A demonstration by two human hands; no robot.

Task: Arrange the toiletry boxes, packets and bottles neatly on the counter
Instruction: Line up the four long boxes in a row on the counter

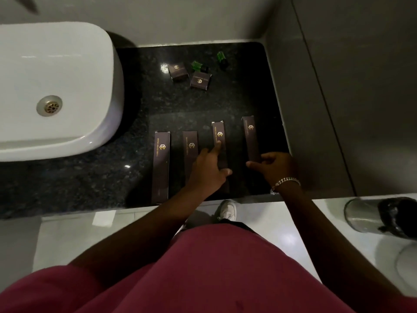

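Several long dark boxes with gold logos lie side by side near the front of the black granite counter (94, 177): a far-left box (161, 166), a second box (190, 150), a third box (220, 136) and a far-right box (250, 136). My left hand (211, 168) rests on the third box, forefinger pressing its top and thumb at its right edge. My right hand (276, 166) pinches the near end of the far-right box. Further back lie two small dark boxes (178, 72) (200, 80) and two small green bottles (197, 66) (222, 58).
A white basin (67, 86) with a metal drain (49, 106) stands at the left on the counter. Grey walls close the back and right side. A steel bin with a black liner (381, 215) stands on the white floor at the right, below the counter's front edge.
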